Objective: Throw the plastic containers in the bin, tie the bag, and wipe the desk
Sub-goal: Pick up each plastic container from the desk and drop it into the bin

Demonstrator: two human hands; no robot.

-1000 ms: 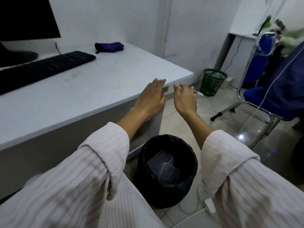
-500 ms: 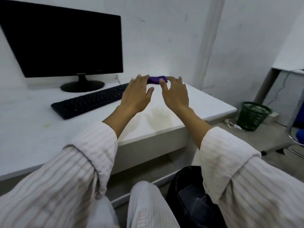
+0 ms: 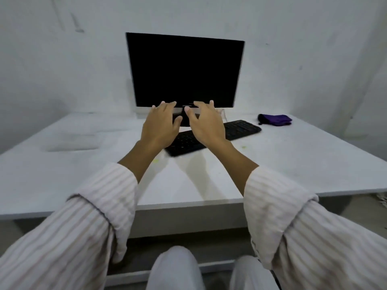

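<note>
Both your hands are raised over the white desk [image 3: 293, 164], empty: left hand [image 3: 160, 126] and right hand [image 3: 206, 126] hang side by side, apart from each other, above the near end of the black keyboard [image 3: 213, 136], fingers spread and loosely straight, holding nothing. Whether any fingertip touches the keys cannot be told from this angle. Bin, bag and plastic containers: none in view here; only the desk front and your knees show at the bottom. On the desk: a black flat monitor [image 3: 185, 70] at the back against the wall, the keyboard angled in front of it, a purple folded cloth [image 3: 275, 119] well to the right near the back edge. Small yellowish-green specks [image 3: 243, 146] lie on the surface just right of the keyboard, another by your left wrist; a faint pale shape sits far left, too washed out to identify. My judgement: with no containers on the desk, you look to be in the wiping step, or just short of it. The next move calls for your right hand to reach past the keyboard to the purple cloth, pinch it up, then sweep the open surface, specks first. The keyboard likely needs shifting to wipe beneath.
</note>
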